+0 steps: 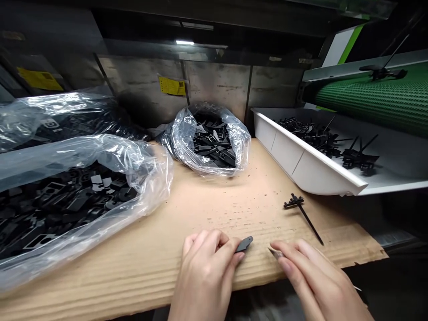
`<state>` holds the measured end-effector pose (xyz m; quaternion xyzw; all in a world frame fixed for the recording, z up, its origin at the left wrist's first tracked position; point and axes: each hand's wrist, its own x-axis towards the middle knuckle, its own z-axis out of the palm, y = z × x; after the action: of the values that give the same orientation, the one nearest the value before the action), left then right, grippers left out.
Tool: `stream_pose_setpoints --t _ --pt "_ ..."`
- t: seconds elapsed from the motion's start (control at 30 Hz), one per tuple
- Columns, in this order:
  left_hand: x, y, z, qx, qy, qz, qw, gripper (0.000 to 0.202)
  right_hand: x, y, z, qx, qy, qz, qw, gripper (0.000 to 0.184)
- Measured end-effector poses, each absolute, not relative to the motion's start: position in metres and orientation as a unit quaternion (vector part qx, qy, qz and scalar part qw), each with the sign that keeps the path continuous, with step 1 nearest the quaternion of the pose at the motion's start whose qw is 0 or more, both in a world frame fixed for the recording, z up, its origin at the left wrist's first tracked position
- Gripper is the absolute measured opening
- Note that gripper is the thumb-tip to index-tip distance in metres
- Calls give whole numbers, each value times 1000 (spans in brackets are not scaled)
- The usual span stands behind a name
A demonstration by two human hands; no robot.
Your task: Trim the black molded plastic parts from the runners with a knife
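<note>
Pinching black piece (244, 244), left hand (205, 276); blade (274, 253), right hand (317, 281); black parts (214, 145) in plastic bag (239, 142)

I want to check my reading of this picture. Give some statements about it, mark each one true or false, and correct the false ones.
1. The left hand pinches a small black plastic piece. True.
2. The right hand is empty. False: it holds a small pointed metal blade.
3. The white tray holds black moulded parts. True.
4. The central clear plastic bag holds green parts. False: it holds black parts.
5. A loose black moulded piece lies on the cardboard sheet. True.
</note>
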<state>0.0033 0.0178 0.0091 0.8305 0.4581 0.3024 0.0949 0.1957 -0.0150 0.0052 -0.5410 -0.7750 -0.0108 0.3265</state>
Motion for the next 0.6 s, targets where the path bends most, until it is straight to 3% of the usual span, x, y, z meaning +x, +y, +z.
stream_pose_setpoints --t 0.1,0.37,0.6 --pt "5 13 2 819 467 319 102 13 182 -4 2 -546 -789 -30 280 26" --pt "11 13 -7 795 459 384 99 18 180 3 -2 -531 -809 -30 251 20" --pt "7 14 -5 821 440 354 84 17 175 2 5 -558 -799 -12 224 23"
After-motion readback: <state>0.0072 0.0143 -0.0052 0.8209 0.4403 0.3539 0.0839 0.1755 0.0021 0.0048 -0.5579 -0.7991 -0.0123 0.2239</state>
